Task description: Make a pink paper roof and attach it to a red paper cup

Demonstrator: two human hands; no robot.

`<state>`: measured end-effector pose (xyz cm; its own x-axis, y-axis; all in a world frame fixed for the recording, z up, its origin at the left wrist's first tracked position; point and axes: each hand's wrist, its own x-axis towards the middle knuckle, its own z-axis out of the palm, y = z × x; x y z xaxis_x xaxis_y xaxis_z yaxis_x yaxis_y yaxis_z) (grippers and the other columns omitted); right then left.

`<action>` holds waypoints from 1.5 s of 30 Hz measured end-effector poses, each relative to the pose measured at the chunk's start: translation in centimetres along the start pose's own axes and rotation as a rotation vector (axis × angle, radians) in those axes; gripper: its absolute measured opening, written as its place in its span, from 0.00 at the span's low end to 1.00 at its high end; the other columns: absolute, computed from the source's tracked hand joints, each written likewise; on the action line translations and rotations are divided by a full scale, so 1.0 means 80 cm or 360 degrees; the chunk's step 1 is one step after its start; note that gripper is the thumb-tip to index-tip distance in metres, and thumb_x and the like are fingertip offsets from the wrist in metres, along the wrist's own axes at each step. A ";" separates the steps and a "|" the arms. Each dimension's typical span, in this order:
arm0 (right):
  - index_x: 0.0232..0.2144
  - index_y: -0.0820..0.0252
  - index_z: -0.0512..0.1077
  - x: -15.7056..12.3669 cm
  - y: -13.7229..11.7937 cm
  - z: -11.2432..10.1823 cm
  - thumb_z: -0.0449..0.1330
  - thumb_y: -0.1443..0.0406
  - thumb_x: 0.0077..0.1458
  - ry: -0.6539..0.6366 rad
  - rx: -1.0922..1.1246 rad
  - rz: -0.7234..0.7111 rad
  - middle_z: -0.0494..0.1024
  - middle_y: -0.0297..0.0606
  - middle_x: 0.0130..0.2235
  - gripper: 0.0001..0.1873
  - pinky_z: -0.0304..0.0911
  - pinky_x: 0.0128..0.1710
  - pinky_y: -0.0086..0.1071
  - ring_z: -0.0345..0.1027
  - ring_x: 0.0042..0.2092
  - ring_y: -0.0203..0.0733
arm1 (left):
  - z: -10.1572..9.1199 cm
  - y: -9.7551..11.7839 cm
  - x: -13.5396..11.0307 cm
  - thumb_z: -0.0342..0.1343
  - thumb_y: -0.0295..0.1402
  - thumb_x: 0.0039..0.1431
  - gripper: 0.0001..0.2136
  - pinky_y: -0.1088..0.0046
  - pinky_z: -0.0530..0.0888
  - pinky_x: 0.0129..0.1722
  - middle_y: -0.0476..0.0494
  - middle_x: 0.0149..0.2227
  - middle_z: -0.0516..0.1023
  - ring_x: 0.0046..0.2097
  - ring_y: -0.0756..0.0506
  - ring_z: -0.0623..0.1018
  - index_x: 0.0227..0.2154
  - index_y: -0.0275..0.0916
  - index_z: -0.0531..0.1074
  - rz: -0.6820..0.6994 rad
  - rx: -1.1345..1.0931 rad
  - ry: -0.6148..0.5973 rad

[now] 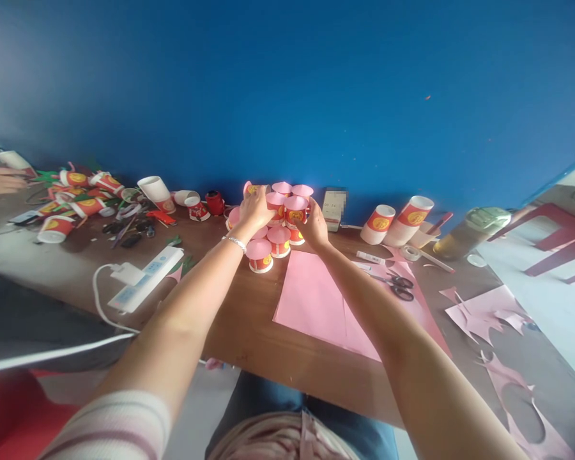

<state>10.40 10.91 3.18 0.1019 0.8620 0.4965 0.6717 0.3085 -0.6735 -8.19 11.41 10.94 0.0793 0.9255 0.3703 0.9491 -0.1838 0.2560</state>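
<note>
Several red-and-white paper cups, each topped with a pink paper cone, stand stacked in a cluster on the brown table near the blue wall. My left hand is at the upper left of this stack, its fingers closed round a tilted paper cup that it partly hides. On the stack's right side, my right hand curves its thumb and fingers against a cone-topped paper cup in the upper layer. Its far fingers are partly hidden.
Pink paper sheets lie before the stack, with scissors on them. Plain paper cups, a bottle and paper scraps are right. Left are a power strip, a cup pile and another person's hand.
</note>
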 end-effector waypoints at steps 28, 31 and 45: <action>0.51 0.51 0.74 -0.198 0.036 -0.178 0.55 0.55 0.67 0.0052 0.0198 -0.0020 0.78 0.45 0.54 0.15 0.76 0.51 0.50 0.76 0.54 0.52 | -0.014 0.105 -0.171 0.31 0.67 0.64 0.44 0.51 0.71 0.63 0.31 0.68 0.67 0.70 0.33 0.67 0.63 0.34 0.69 -0.0012 -0.2672 -0.1247; 0.52 0.49 0.74 -0.215 0.049 -0.192 0.57 0.53 0.66 0.0036 0.0150 0.0061 0.78 0.45 0.54 0.16 0.77 0.50 0.51 0.77 0.52 0.53 | -0.009 0.107 -0.171 0.36 0.66 0.63 0.41 0.51 0.71 0.62 0.32 0.67 0.70 0.69 0.33 0.68 0.59 0.37 0.72 0.0003 -0.2775 -0.1332; 0.47 0.47 0.76 -0.253 0.063 -0.180 0.57 0.57 0.64 -0.0157 -0.0059 -0.0119 0.81 0.43 0.48 0.12 0.76 0.51 0.55 0.78 0.50 0.56 | 0.056 0.090 -0.255 0.48 0.56 0.67 0.30 0.67 0.67 0.32 0.49 0.16 0.65 0.23 0.48 0.67 0.14 0.41 0.61 0.0261 -0.1556 -0.1044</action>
<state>22.27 -10.76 -2.39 -0.0209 0.8732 0.4869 0.7016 0.3598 -0.6151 -1.65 -7.29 1.26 0.5893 0.8079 0.0067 0.3004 -0.2268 0.9264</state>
